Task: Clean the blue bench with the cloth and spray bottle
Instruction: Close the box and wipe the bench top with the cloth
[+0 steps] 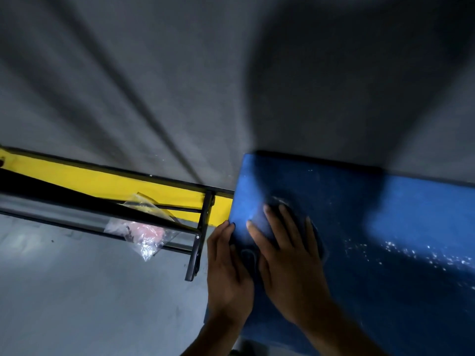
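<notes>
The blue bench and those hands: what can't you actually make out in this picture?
- Cloth: head view, mostly hidden under the right hand; dark and blurred.
- Spray bottle: nowhere in view.
- Blue bench: cut off by the right and bottom edges.
- Plastic bag: contents too blurred.
- Left hand: grip unclear.

Both hands lie flat at the left end of the blue, matte-topped bench (385,227). The right hand (288,265) presses its spread fingers on a dark blue cloth (259,219) that nearly matches the top (its outline is hard to trace), near the bench's far left corner. The left hand (227,273) rests on the left edge, fingertips curled over the rim, touching the cloth's near part. White specks dot the bench toward its right end. Beside the left edge stands a yellow bench with a black metal frame (115,181), and a clear crumpled plastic bag (144,229) lies under it on the grey floor (77,291).
</notes>
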A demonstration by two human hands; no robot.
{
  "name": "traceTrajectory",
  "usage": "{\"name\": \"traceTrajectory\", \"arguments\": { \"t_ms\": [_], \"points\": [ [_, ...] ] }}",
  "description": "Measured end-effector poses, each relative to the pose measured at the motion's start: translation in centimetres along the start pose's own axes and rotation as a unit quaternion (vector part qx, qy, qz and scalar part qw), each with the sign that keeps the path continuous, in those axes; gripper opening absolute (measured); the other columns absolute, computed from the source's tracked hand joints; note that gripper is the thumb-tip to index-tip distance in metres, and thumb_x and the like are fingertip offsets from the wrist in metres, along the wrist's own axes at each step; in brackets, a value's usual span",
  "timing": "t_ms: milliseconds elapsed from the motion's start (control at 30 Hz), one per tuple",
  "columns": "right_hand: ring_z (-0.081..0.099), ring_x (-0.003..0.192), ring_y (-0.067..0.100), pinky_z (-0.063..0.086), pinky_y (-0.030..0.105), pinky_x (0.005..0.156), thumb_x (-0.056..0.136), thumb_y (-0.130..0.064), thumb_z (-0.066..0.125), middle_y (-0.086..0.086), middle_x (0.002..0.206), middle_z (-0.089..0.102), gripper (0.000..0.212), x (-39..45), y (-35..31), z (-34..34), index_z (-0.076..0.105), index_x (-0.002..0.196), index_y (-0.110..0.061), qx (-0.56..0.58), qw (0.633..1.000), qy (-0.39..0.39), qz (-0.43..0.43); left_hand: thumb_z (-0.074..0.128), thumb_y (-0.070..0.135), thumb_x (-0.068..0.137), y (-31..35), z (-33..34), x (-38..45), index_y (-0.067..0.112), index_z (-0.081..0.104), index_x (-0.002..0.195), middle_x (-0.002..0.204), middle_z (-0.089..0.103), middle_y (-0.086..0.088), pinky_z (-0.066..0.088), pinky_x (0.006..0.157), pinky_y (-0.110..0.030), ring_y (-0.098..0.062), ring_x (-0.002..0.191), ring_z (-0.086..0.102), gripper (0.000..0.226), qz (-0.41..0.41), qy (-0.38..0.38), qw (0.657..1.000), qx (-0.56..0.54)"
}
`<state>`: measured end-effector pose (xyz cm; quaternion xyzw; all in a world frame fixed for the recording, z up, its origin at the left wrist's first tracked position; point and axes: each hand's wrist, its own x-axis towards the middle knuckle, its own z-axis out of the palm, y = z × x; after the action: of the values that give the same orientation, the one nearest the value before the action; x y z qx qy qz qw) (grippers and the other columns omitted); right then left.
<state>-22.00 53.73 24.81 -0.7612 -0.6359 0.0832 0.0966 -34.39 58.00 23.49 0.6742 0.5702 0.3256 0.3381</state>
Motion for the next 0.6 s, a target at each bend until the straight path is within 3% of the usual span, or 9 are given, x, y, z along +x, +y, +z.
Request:
{"name": "traceTrajectory", "arguments": {
  "t_ms": [100,167,300,433,600],
  "points": [
    [0.018,0.154,0.031,0.017,0.063,0.119,0.094,-0.039,0.043,0.005,0.165,0.027,0.053,5.0,0.7,-0.5,0.049,0.145,-0.032,-0.014,0.999,-0.019,-0.048,0.034,0.03,0.106,0.4,0.0,0.1,0.016,0.053,0.134,0.134,0.046,0.013,0.032,0.104,-0.002,0.017,0.126,0.042,0.037,0.02,-0.001,1.0,0.007],
    [0.019,0.154,0.03,0.015,0.061,0.12,0.093,-0.037,0.039,0.003,0.165,0.028,0.053,8.7,1.1,-0.9,0.051,0.145,-0.031,-0.025,0.996,-0.039,-0.075,0.035,0.024,0.105,0.2,0.1,0.0,0.013,0.054,0.136,0.136,0.045,0.014,0.03,0.107,-0.002,0.015,0.128,0.042,0.038,0.013,-0.003,1.0,0.024],
    [0.026,0.15,0.033,0.018,0.058,0.119,0.093,-0.043,0.03,0.005,0.162,0.033,0.056,12.2,2.2,-1.7,0.055,0.142,-0.031,-0.047,0.994,-0.047,-0.085,0.036,0.035,0.103,-0.2,0.2,-0.1,0.015,0.051,0.141,0.147,0.045,0.003,0.023,0.109,0.002,-0.005,0.135,0.044,0.045,-0.018,-0.028,0.998,0.052],
    [0.028,0.15,0.035,0.022,0.059,0.118,0.092,-0.05,0.025,0.009,0.161,0.036,0.06,10.7,4.1,-2.0,0.055,0.141,-0.032,-0.047,0.998,-0.021,-0.028,0.04,0.032,0.105,-0.4,0.2,0.0,0.011,0.051,0.142,0.15,0.047,-0.004,0.019,0.109,0.003,-0.01,0.138,0.042,0.044,-0.019,-0.042,0.997,0.064],
    [0.029,0.149,0.036,0.03,0.063,0.114,0.09,-0.043,0.047,0.01,0.158,0.04,0.05,7.0,6.4,-2.4,0.058,0.138,-0.031,-0.021,0.997,0.034,0.065,0.046,0.025,0.105,-0.1,0.2,0.0,0.013,0.051,0.143,0.149,0.047,-0.002,0.022,0.112,-0.003,-0.012,0.14,0.044,0.041,-0.033,-0.048,0.996,0.073]
  ]
}}
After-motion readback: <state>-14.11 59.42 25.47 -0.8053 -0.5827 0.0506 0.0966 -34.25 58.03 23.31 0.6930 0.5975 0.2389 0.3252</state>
